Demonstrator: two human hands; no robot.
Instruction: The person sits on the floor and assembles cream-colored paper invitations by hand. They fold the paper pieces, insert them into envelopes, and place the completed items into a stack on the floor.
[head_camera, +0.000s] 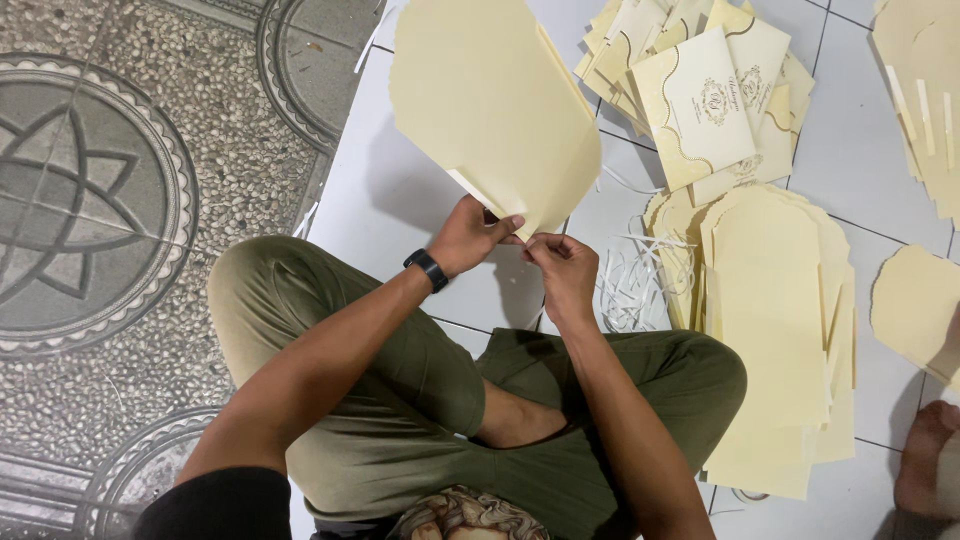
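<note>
A large cream die-cut card sheet (485, 100) is held up above the floor, its lower corner pinched by both hands. My left hand (468, 235), with a black wristband, grips the sheet's bottom edge from the left. My right hand (562, 265) pinches the same corner from the right, fingertips meeting the left hand's. I sit cross-legged in olive trousers below the hands.
A stack of cream card sheets (775, 330) lies on the white tile floor (385, 195) to the right, with thin white paper strips (630, 285) beside it. Finished printed envelopes (700, 95) are piled at the top. More sheets lie far right. Another person's foot (925, 455) shows at the lower right.
</note>
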